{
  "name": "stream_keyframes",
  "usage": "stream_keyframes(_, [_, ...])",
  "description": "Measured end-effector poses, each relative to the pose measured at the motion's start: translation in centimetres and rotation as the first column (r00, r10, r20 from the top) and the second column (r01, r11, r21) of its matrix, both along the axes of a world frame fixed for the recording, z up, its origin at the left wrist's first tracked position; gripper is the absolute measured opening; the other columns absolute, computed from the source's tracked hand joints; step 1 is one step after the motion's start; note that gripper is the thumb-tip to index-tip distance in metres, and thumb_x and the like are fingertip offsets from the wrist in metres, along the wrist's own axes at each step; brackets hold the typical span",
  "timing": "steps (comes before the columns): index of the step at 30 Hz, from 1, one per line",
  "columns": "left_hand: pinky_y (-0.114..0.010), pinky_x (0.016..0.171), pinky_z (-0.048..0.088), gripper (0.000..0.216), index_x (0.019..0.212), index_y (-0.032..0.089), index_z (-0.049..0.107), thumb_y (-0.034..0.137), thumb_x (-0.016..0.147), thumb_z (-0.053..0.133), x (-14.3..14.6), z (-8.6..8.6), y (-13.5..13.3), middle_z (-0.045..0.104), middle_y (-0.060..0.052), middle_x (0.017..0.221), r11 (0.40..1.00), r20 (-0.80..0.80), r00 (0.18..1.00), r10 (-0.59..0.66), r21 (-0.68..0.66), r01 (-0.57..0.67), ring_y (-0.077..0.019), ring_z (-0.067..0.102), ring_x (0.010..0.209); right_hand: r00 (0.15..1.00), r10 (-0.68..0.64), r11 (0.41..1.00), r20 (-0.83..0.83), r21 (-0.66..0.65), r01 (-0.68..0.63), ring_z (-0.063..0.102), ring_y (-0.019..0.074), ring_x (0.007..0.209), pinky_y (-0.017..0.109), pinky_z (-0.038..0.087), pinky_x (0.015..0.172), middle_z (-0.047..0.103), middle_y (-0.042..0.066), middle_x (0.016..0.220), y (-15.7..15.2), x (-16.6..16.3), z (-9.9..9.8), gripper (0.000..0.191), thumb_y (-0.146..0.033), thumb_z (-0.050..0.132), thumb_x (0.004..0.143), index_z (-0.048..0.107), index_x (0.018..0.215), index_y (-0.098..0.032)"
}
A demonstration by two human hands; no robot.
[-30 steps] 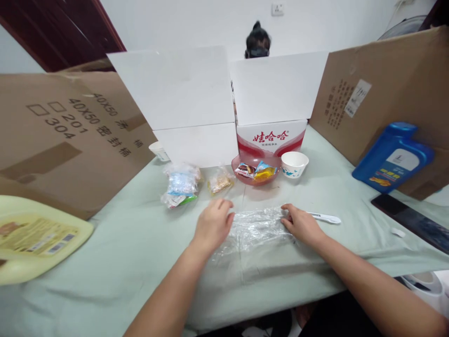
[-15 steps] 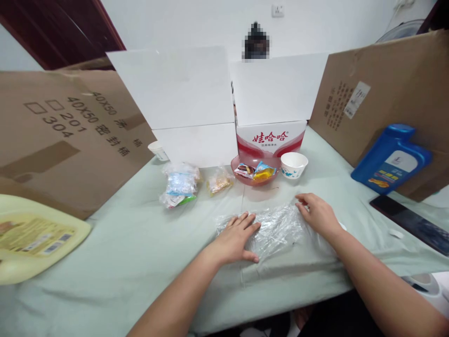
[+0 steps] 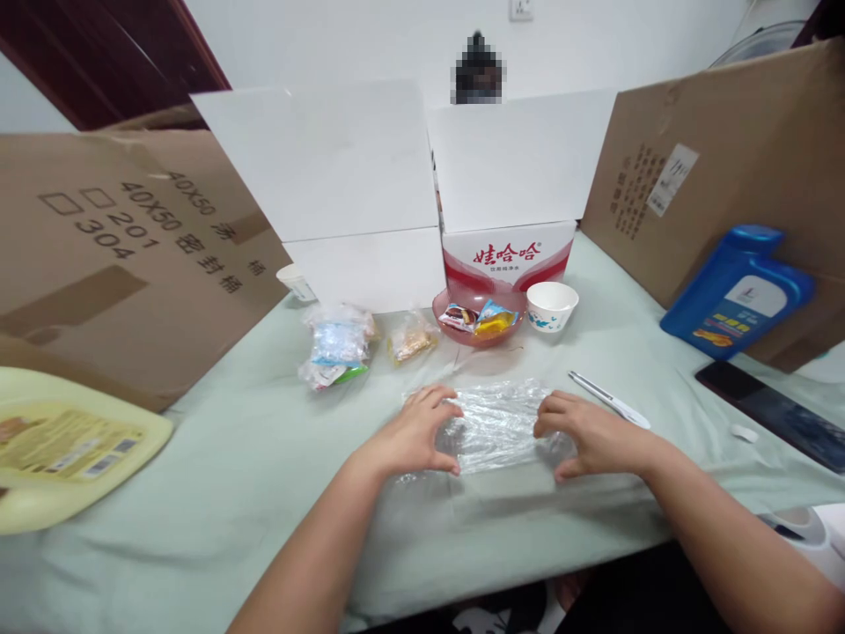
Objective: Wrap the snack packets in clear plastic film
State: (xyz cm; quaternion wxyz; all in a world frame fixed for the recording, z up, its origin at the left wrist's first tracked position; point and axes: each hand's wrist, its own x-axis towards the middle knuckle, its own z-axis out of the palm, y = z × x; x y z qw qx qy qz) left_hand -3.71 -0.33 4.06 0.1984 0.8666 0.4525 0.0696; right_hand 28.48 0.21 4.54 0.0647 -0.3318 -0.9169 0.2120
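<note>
A crumpled sheet of clear plastic film (image 3: 498, 427) lies on the pale green cloth between my hands. My left hand (image 3: 413, 433) rests at its left side, fingers curved and thumb apart. At the opposite side, my right hand (image 3: 591, 438) arches over the film's edge, with a gap between thumb and fingers. Both hands touch the film without visibly gripping it. Just beyond my right hand lies a slim white-and-grey utility knife (image 3: 607, 401).
Behind the film stand a pink bowl (image 3: 479, 339) of wrapped snacks, a paper cup (image 3: 552, 308), a snack packet (image 3: 413, 342) and a bagged bundle (image 3: 338, 343). A blue bottle (image 3: 736, 295) and phone (image 3: 769, 414) are right, a yellow jug (image 3: 72, 449) left. Cardboard boxes (image 3: 370, 273) wall the back.
My right hand has moved toward me and left, uncovering the utility knife. My left hand has shifted left, its flat fingers now curved. The film's visible span is narrower.
</note>
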Motion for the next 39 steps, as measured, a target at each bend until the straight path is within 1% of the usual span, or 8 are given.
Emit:
stream_keyframes(4, [-0.033, 0.080, 0.043, 0.044, 0.086, 0.020, 0.067, 0.045, 0.054, 0.086, 1.1, 1.0, -1.4, 0.061, -0.006, 0.095, 0.993, -0.164, 0.985, -0.055, -0.114, 0.037, -0.0270, 0.054, 0.096, 0.996, 0.083, 0.996, 0.024, -0.042, -0.082, 0.055, 0.0224, 0.091, 0.034, 0.042, 0.084, 0.063, 0.005, 0.089, -0.4, -0.8, -0.3, 0.016, -0.023, 0.073, 0.070, 0.069, 0.085, -0.021])
stream_keyframes(10, [-0.032, 0.069, 0.041, 0.028, 0.061, 0.019, 0.063, 0.026, 0.048, 0.087, 1.7, 0.9, -2.2, 0.059, -0.006, 0.082, 0.990, -0.343, 0.939, 0.039, -0.113, -0.082, -0.0269, 0.052, 0.087, 0.997, 0.071, 0.993, -0.008, -0.094, -0.072, 0.056, 0.0193, 0.081, 0.031, 0.043, 0.078, 0.063, 0.002, 0.075, 0.1, -0.1, -0.1, 0.015, -0.007, 0.058, 0.069, 0.063, 0.068, -0.021])
stream_keyframes(17, [-0.028, 0.072, 0.043, 0.015, 0.069, 0.020, 0.059, 0.007, 0.063, 0.052, -0.6, 2.1, -2.0, 0.061, -0.002, 0.085, 0.978, -0.039, 0.999, -0.028, -0.206, 0.019, -0.0184, 0.056, 0.082, 0.979, -0.057, 0.959, -0.194, -0.282, 0.000, 0.061, 0.0181, 0.084, 0.029, 0.046, 0.074, 0.068, 0.003, 0.093, 0.3, 1.0, 0.9, 0.005, -0.016, 0.056, 0.076, 0.057, 0.079, -0.021])
stream_keyframes(23, [-0.026, 0.065, 0.045, 0.005, 0.078, 0.021, 0.049, 0.020, 0.074, 0.049, -3.2, 1.1, 0.5, 0.063, 0.001, 0.074, 0.925, 0.257, 0.933, 0.252, -0.347, -0.155, -0.0176, 0.061, 0.072, 0.923, -0.336, 0.869, -0.187, -0.440, 0.227, 0.061, 0.0149, 0.063, 0.025, 0.043, 0.059, 0.066, -0.002, 0.070, 1.6, 0.7, -1.6, 0.010, -0.029, 0.048, 0.088, 0.046, 0.081, -0.022])
stream_keyframes(26, [-0.024, 0.058, 0.043, 0.002, 0.081, 0.022, 0.046, 0.023, 0.079, 0.048, -3.0, -0.2, 1.5, 0.060, 0.003, 0.065, 0.906, 0.292, 0.874, 0.389, -0.294, -0.305, -0.0160, 0.060, 0.058, 0.879, -0.466, 0.858, -0.100, -0.295, 0.421, 0.060, 0.0154, 0.060, 0.025, 0.040, 0.059, 0.065, -0.002, 0.064, 1.9, -0.4, -2.2, 0.009, -0.027, 0.043, 0.091, 0.047, 0.084, -0.023])
stream_keyframes(29, [-0.024, 0.057, 0.041, 0.003, 0.084, 0.022, 0.049, 0.021, 0.083, 0.046, -2.2, -1.1, 2.0, 0.061, 0.003, 0.067, 0.901, 0.157, 0.890, 0.429, -0.144, -0.409, -0.0147, 0.059, 0.055, 0.839, -0.541, 0.838, 0.060, -0.046, 0.544, 0.062, 0.0178, 0.065, 0.026, 0.035, 0.059, 0.068, 0.002, 0.071, 1.9, -1.5, -2.5, 0.009, -0.024, 0.044, 0.092, 0.053, 0.091, -0.022])
stream_keyframes(35, [-0.027, 0.069, 0.040, 0.005, 0.084, 0.021, 0.058, 0.021, 0.084, 0.053, -1.4, -1.5, 2.4, 0.069, -0.006, 0.088, 0.865, -0.090, 0.860, 0.502, 0.064, -0.498, -0.0223, 0.063, 0.085, 0.770, -0.584, 0.810, 0.258, 0.240, 0.535, 0.065, 0.0230, 0.077, 0.029, 0.035, 0.062, 0.070, 0.010, 0.090, 1.9, -2.6, -3.6, 0.022, -0.033, 0.043, 0.096, 0.056, 0.107, -0.019])
stream_keyframes(39, [-0.029, 0.072, 0.042, 0.010, 0.088, 0.020, 0.061, 0.028, 0.084, 0.059, -2.4, -1.3, 2.7, 0.068, -0.009, 0.091, 0.810, -0.196, 0.786, 0.587, 0.127, -0.573, -0.0253, 0.064, 0.088, 0.795, -0.570, 0.797, 0.211, 0.379, 0.471, 0.062, 0.0247, 0.088, 0.031, 0.040, 0.074, 0.065, 0.013, 0.097, 2.0, -2.5, -4.1, 0.020, -0.032, 0.049, 0.094, 0.061, 0.095, -0.016])
